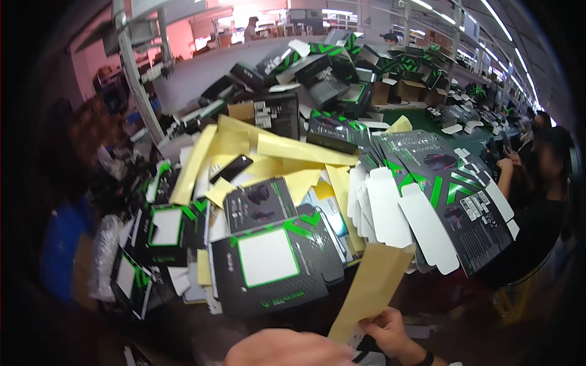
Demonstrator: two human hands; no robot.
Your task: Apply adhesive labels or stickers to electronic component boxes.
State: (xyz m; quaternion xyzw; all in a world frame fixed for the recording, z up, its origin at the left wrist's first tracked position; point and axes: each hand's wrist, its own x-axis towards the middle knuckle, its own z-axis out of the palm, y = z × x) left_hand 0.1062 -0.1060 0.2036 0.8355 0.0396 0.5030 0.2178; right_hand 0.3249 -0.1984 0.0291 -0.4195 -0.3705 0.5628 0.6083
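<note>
By the right hand (386, 332), nearly closed, a tan paper strip (373, 283) was pinched near its lower end and held tilted. The left hand (284, 349) was blurred and cut off by the lower edge, so how far it was opened, or what was held in it, could not be told. Just beyond the strip, flattened boxes (436, 183) with white flaps were stacked; to its left, a black box (268, 259) with a white panel was laid flat
</note>
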